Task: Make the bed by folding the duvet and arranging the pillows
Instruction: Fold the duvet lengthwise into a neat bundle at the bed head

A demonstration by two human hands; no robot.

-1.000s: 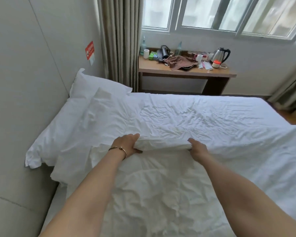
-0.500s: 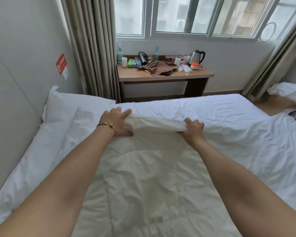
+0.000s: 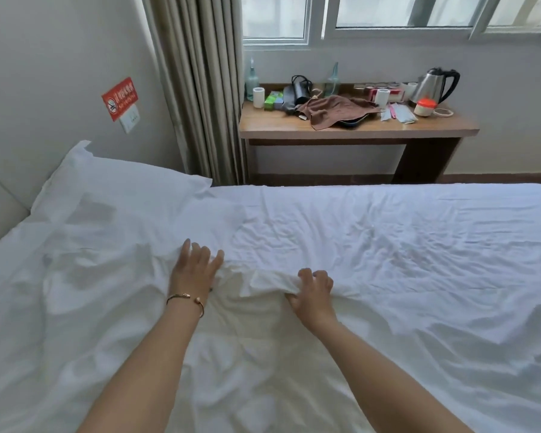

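White duvet (image 3: 294,354) covers the bed, its near and right parts cut off by the frame. Left hand (image 3: 194,270) lies flat and open on it. Right hand (image 3: 313,292) pinches a fold, fingertips hidden. Pillow (image 3: 119,185) sits at left, partly covered.

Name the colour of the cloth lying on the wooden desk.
Brown; the crumpled cloth shows best in the head view.

Matt white cloth duvet (image 3: 294,354), creased; smooth cloth pillow (image 3: 116,185). Semi-gloss wooden tabletop (image 3: 388,128) carries a shiny metal kettle (image 3: 431,85) and brown cloth (image 3: 334,112).
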